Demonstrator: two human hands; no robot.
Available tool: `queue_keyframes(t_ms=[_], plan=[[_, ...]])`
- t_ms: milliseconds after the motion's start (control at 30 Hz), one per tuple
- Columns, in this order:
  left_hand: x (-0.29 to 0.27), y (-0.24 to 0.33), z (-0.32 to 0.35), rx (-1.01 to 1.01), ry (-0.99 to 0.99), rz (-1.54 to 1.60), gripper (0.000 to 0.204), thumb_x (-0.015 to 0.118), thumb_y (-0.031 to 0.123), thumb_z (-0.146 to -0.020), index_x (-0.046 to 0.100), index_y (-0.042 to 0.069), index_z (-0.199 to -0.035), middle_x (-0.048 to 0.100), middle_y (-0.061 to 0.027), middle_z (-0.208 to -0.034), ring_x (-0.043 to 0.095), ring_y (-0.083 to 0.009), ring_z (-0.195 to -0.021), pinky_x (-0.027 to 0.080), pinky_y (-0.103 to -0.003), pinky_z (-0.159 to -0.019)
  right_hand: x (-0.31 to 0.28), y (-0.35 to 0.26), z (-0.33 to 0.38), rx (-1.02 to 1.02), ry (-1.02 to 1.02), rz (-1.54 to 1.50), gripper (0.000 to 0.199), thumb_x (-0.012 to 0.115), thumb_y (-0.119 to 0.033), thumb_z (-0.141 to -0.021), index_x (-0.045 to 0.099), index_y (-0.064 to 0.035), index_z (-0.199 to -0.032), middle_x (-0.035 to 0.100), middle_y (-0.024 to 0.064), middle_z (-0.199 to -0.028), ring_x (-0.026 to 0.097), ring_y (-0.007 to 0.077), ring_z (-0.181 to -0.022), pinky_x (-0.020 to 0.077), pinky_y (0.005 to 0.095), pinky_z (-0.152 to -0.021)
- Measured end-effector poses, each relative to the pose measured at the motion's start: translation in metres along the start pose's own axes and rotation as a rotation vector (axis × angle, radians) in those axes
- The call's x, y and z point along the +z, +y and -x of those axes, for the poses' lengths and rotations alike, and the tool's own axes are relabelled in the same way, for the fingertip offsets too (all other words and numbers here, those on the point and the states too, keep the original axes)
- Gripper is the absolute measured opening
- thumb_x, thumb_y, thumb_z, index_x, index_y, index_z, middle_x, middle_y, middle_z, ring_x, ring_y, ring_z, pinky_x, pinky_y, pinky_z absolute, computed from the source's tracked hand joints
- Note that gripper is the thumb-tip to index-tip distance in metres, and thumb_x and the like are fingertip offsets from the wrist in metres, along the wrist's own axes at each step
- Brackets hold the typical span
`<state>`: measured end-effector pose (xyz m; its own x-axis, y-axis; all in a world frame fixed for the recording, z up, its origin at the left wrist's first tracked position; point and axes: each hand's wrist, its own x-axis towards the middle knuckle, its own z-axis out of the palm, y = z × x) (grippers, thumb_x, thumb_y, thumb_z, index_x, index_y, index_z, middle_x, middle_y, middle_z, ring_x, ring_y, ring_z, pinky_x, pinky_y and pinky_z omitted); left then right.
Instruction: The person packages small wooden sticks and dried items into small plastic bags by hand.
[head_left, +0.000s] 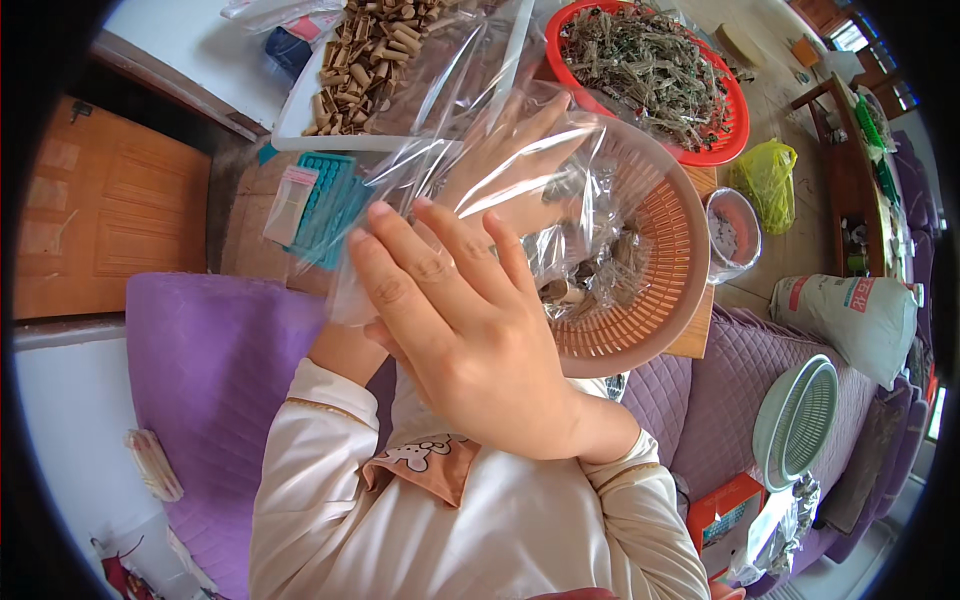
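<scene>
My left hand (515, 185) is inside a clear plastic bag (400, 165), its fingers spread and pointing to the far right. Across its wrist lies my right hand (465, 325), fingers stretched out and apart against the bag near its mouth. The right thumb is mostly hidden. Under and beside the bagged hand stands a pinkish-brown slotted basket (685, 240), holding crumpled clear plastic and a brown tube piece (562, 292). Beyond the hands, a white tray (300, 115) contains many short brown tubes (385, 50) and more clear film.
A red basket (735, 120) piled with small clear packets (645, 75) stands at the far right. Teal trays (325, 205) lie left of the bag. A clear tub (735, 235), yellow bag (775, 185), pale green baskets (800, 420) and white sack (850, 320) are to the right.
</scene>
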<state>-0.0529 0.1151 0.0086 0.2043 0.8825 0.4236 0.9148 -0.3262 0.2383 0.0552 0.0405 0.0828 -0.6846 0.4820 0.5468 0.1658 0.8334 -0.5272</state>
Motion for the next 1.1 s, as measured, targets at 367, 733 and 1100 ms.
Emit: queue_keyframes(t_ms=[367,733,1100], plan=[[-0.025,-0.02,0.005,-0.158,0.359,-0.5,0.059,0.071,0.031,-0.061,0.049,0.015,-0.113,0.032,-0.0125,-0.129,0.03,-0.0388,-0.117,0.027,-0.062,-0.087,0.012,0.014,0.014,0.057,-0.108,-0.013,0.033,0.06,-0.012,-0.07,0.052,0.0011,-0.099,0.058,0.014,-0.1,0.054,0.0255,-0.098,0.0415,0.0382,-0.08],[-0.027,-0.056,0.014,-0.209,0.125,-0.393,0.068,0.067,0.044,-0.063,0.043,0.016,-0.12,0.038,-0.0061,-0.128,0.037,-0.0292,-0.115,0.032,-0.048,-0.089,-0.008,0.015,0.009,-0.089,0.06,-0.03,0.039,0.062,-0.011,-0.066,0.054,-0.0006,-0.103,0.059,0.0118,-0.097,0.056,0.0281,-0.093,0.0436,0.0388,-0.077],[-0.089,0.057,0.059,-0.034,-0.275,-0.275,0.019,0.052,0.015,-0.074,0.058,0.011,-0.093,0.056,-0.0004,-0.09,0.051,-0.0153,-0.086,0.041,-0.03,-0.066,-0.037,0.066,-0.014,-0.166,0.144,0.131,0.034,0.061,-0.005,-0.065,0.057,-0.0041,-0.099,0.059,0.0119,-0.092,0.056,0.0273,-0.087,0.0433,0.0362,-0.077]])
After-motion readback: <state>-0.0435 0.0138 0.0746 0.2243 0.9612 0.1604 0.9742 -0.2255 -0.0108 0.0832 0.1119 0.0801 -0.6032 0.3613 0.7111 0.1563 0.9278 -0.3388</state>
